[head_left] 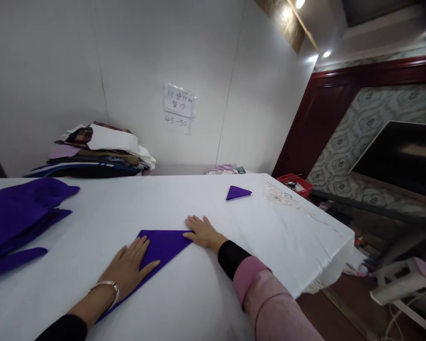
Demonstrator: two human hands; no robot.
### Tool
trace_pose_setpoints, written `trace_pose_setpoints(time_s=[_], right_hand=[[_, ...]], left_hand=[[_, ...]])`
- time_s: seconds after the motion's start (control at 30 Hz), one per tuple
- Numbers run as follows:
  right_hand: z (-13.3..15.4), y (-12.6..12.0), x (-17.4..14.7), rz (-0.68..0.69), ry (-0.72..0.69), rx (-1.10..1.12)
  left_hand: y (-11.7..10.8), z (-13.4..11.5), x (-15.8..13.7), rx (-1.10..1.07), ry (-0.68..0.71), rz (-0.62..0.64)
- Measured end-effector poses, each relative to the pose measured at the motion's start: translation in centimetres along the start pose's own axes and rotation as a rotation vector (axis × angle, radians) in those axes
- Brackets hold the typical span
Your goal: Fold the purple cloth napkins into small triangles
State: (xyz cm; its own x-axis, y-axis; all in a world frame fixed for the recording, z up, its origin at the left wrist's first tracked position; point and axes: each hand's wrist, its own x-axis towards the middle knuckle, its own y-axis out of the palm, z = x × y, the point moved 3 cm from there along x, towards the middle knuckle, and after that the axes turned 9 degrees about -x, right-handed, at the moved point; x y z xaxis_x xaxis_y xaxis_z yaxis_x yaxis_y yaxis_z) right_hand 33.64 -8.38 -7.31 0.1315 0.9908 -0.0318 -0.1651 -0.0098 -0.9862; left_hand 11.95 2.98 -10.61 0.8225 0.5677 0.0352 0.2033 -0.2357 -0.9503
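A purple cloth napkin [166, 242], folded into a triangle, lies on the white tablecloth [213, 293] in front of me. My left hand [126, 267], with a silver bangle at the wrist, rests flat on its left part, fingers extended and hiding some of the fabric. At the napkin's right corner, my right hand [200, 232] presses down with fingers spread, partly on the cloth and partly on the tablecloth. Farther back to the right sits a small folded purple napkin [238, 192]. Several loose purple napkins [17, 213] are piled at the left edge.
Behind the table's back edge rises a stack of folded fabrics [102, 151]. A handwritten paper sign [178, 102] hangs on the white wall. Beyond the right corner are a red basket [301, 185] and a wall screen [401, 158]. A pale stool [408, 279] stands at lower right.
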Motion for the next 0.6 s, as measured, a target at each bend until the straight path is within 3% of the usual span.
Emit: trace_pose_setpoints(time_s=[0.1,0.17,0.4,0.5,0.6], right_hand=[[-2.2,-0.8,-1.1,-0.018,0.211,-0.008],[-1.9,-1.2,-1.7,-0.052,0.262,-0.015],[6.1,1.1,-1.4,-0.065,-0.238,-0.024],[5.6,1.6,-1.6,-0.04,-0.198,-0.016],[2.4,1.4,-2.3,-0.019,-0.072,-0.028]], left_hand=[[0.0,0.0,0.1,0.003,0.004,0.008],[0.0,0.0,0.1,-0.001,0.013,0.001],[0.1,-0.1,0.2,0.012,0.004,0.002],[0.0,-0.4,0.0,-0.008,0.007,-0.008],[-0.3,-0.8,-0.4,-0.025,-0.001,0.006]])
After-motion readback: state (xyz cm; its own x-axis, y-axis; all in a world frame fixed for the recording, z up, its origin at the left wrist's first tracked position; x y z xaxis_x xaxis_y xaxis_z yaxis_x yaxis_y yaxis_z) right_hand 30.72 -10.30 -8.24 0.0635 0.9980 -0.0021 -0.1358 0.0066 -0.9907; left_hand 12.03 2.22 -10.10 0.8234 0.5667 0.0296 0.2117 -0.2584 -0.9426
